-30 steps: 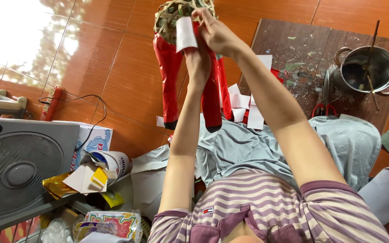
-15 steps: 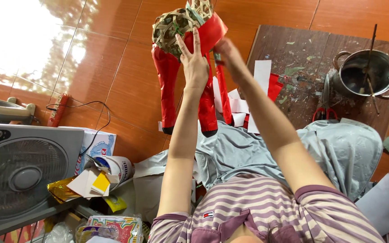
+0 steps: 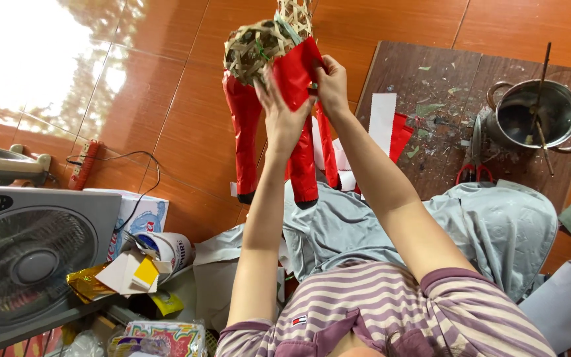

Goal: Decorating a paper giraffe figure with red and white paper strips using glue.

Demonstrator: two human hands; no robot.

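Both hands are raised well in front of the person, working on a woven bamboo animal frame [image 3: 259,49] that is partly covered in red paper [image 3: 297,69]. The left hand [image 3: 284,116] lies with its palm and spread fingers flat against the red sheet, pressing it onto the frame's body, while the right hand [image 3: 330,82] pinches the sheet's edge between thumb and fingers; holding it this way seems to keep the paper taut and smooth against the curved weave. The frame stands over the tiled floor [image 3: 166,86], lifted or propped at arm's reach; I cannot tell whether its feet touch the floor. Its 4 red-wrapped legs [image 3: 242,142] point down towards the person's lap, so the long axis of each leg runs top to bottom in the picture, and the bare woven part sits uppermost, running out of view at the top edge. To the right, a wooden board [image 3: 431,119] carries paper scraps, red-handled scissors [image 3: 474,168] and a metal pot [image 3: 536,116] with sticks in it, all near the right arm. A fan [image 3: 28,251] stands at the left.
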